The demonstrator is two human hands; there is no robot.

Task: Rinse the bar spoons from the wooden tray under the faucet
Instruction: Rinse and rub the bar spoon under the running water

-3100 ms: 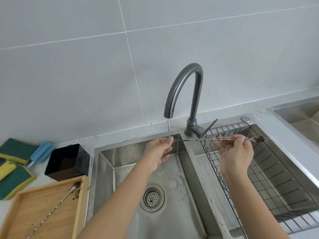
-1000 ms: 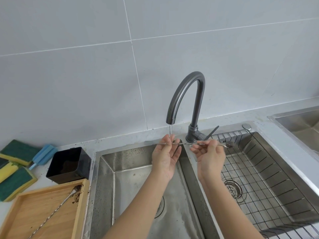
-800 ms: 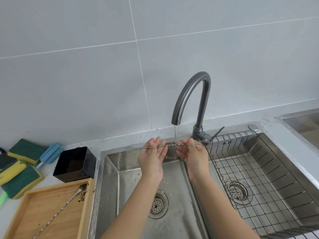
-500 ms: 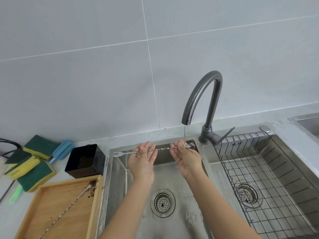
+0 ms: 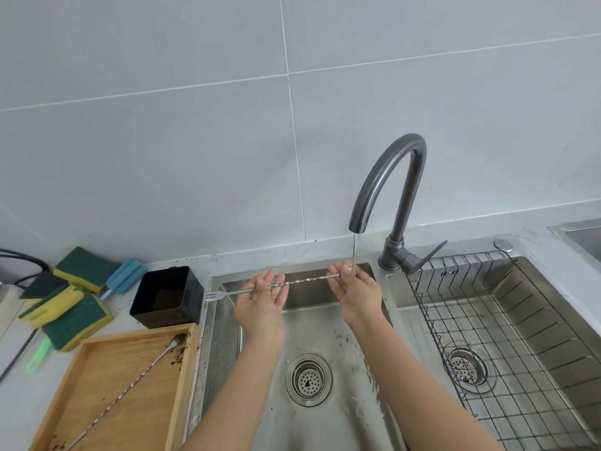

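A long twisted bar spoon (image 5: 305, 281) lies level across both palms over the left sink basin (image 5: 312, 336), its forked end (image 5: 213, 294) sticking out left. My left hand (image 5: 261, 299) is palm up with straight fingers under the shaft. My right hand (image 5: 354, 289) pinches the spoon's right end under the thin stream from the dark faucet (image 5: 387, 190). The bowl end is hidden by my right fingers. A second bar spoon (image 5: 130, 385) lies diagonally in the wooden tray (image 5: 84, 359), with dark crumbs by its bowl.
A black square cup (image 5: 167, 296) stands behind the tray. Green-and-yellow sponges (image 5: 65, 304) and a blue brush (image 5: 125, 277) lie at far left. A wire rack (image 5: 504, 346) fills the right basin. Another sink's corner (image 5: 582, 232) shows at far right.
The spoon has slid left through my hands, so its right end now sits under the stream and the forked end juts past the basin's left rim. The view has shifted left.
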